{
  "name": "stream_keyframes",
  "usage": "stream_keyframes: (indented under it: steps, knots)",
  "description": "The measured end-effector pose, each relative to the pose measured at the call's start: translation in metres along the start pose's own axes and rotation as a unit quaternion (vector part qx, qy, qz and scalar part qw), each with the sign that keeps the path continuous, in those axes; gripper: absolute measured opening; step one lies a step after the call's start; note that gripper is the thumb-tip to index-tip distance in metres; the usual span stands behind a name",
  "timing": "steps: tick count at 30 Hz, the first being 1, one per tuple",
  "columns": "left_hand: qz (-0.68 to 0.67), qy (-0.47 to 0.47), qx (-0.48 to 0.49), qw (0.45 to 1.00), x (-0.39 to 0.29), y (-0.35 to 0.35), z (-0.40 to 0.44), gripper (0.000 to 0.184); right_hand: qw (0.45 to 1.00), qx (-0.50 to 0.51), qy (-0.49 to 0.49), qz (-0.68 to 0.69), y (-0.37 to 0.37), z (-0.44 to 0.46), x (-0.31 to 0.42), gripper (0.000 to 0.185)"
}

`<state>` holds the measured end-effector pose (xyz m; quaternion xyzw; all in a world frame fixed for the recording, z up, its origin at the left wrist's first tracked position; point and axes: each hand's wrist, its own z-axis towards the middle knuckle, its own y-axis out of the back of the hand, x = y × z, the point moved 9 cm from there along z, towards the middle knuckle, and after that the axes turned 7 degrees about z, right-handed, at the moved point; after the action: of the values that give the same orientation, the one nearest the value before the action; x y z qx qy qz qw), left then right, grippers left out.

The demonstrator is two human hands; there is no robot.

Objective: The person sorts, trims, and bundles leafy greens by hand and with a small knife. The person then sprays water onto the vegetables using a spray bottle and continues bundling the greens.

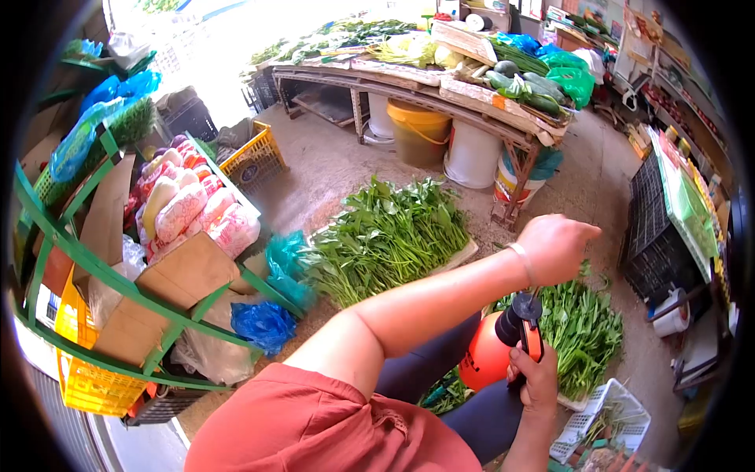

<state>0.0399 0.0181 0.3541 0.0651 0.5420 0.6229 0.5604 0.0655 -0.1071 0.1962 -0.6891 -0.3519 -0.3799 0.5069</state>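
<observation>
My right hand is wrapped round the handle of an orange pump sprayer with a black head, which stands upright by my legs. Stretched across to the right, my left hand hovers above the sprayer head, apart from it as far as I can see. Its fingers are curled closed, and whatever they may hold is hidden. Beneath and beside the sprayer lies a pile of leafy green stems. A second heap of leafy greens rests on the floor beyond my left forearm.
Vegetables cover a long table at the back, with a yellow bucket under it. Left, a green metal rack holds wrapped produce. A white basket sits lower right, and a black crate stands at right.
</observation>
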Motion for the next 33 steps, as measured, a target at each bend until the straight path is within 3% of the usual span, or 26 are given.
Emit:
stream_keyframes:
  steps: [2,4,6,8,9,10,11,12,14,16,17,18,20,21,22,24,26,28,30,32,33]
  knots:
    - [-0.162,-0.054,-0.072,0.983,0.021,-0.018,-0.012,0.032,0.994,-0.021,0.004,-0.105,0.001,-0.002,0.003,0.023]
    - [-0.100,-0.041,-0.047,0.993,0.024,-0.052,-0.032,0.034,0.992,-0.032,0.010,-0.124,0.004,-0.002,0.002,0.022]
    - [-0.146,0.023,-0.006,0.989,0.033,-0.084,-0.051,0.030,0.991,-0.026,0.017,-0.129,-0.002,-0.003,0.006,0.022]
    - [-0.199,-0.058,-0.165,0.964,0.028,-0.062,-0.062,0.025,0.982,-0.013,0.074,-0.172,-0.001,-0.002,0.005,0.021]
    - [-0.275,0.019,-0.065,0.959,0.036,-0.073,-0.057,0.024,0.973,-0.044,0.032,-0.224,0.010,-0.011,-0.003,0.023]
    - [-0.306,-0.026,-0.086,0.948,0.029,-0.064,-0.048,0.023,0.960,-0.061,0.004,-0.272,0.014,-0.004,-0.005,0.025]
    - [-0.258,-0.062,-0.099,0.959,0.018,-0.046,-0.046,0.024,0.961,-0.050,0.021,-0.270,0.006,0.006,0.003,0.024]
    - [-0.210,-0.121,-0.154,0.958,-0.015,0.024,-0.022,0.027,0.963,-0.074,0.011,-0.260,0.011,-0.010,0.002,0.024]
    - [-0.257,-0.166,-0.218,0.927,-0.033,0.059,-0.009,0.027,0.960,-0.052,0.020,-0.276,0.010,-0.007,0.005,0.023]
    - [-0.166,-0.144,-0.136,0.966,-0.048,0.059,0.005,0.023,0.976,-0.059,0.021,-0.210,0.006,-0.009,0.007,0.024]
    - [-0.164,-0.134,-0.145,0.967,-0.047,0.060,0.004,0.022,0.973,-0.041,0.033,-0.226,-0.004,-0.002,0.003,0.024]
    - [-0.116,-0.162,-0.224,0.954,-0.018,0.046,-0.014,0.018,0.967,-0.057,0.046,-0.243,0.007,-0.006,0.004,0.025]
    - [-0.055,-0.115,-0.196,0.972,-0.005,0.019,-0.032,0.026,0.953,-0.045,0.032,-0.298,0.005,-0.005,0.006,0.031]
    - [-0.097,-0.101,-0.191,0.972,0.032,-0.040,-0.063,0.023,0.953,-0.029,0.056,-0.296,0.004,-0.003,0.004,0.031]
    - [-0.082,-0.093,-0.167,0.978,0.030,-0.053,-0.075,0.020,0.953,0.001,0.077,-0.293,0.000,0.001,-0.001,0.032]
    - [-0.195,-0.069,-0.125,0.970,0.036,-0.055,-0.069,0.020,0.954,-0.001,0.069,-0.293,0.002,0.005,-0.003,0.031]
    - [-0.200,-0.046,-0.053,0.977,0.040,-0.058,-0.065,0.024,0.951,0.016,0.070,-0.301,0.000,0.008,-0.004,0.029]
    - [-0.055,-0.030,-0.091,0.994,-0.002,0.027,-0.022,0.028,0.950,-0.016,0.059,-0.306,0.004,0.002,0.007,0.023]
    - [-0.209,-0.126,-0.092,0.965,-0.036,0.059,0.006,0.021,0.967,-0.020,0.067,-0.246,-0.001,-0.001,0.010,0.022]
    - [-0.111,-0.097,-0.064,0.987,-0.044,0.052,0.003,0.021,0.964,-0.033,0.093,-0.246,0.003,-0.002,0.014,0.027]
    - [-0.100,-0.191,-0.217,0.952,-0.025,0.055,-0.021,0.020,0.958,-0.044,0.096,-0.268,0.006,-0.007,0.002,0.023]
